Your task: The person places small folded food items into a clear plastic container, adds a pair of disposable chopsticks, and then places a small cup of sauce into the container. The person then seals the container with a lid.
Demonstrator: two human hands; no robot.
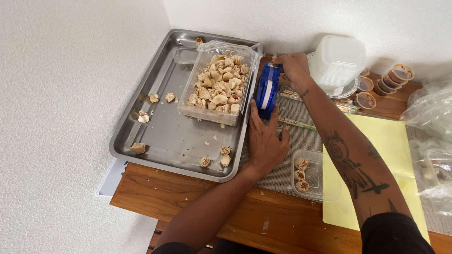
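Observation:
A blue tape dispenser (267, 90) with a white roll stands on a grey placemat (301, 141) beside a metal tray (165, 141). My left hand (265, 138) lies flat on the mat, its fingers against the dispenser's near end. My right hand (293, 69) reaches over the far end and pinches at the tape there. A small clear container (314, 175) holding three dumplings sits on the mat just right of my left wrist.
On the tray stands a clear tub (217, 87) full of dumplings, with several loose ones scattered around. A stack of white lidded containers (338, 61), small sauce cups (386, 81), a yellow sheet (391, 146) and plastic bags (431, 108) lie to the right. Walls close in left and behind.

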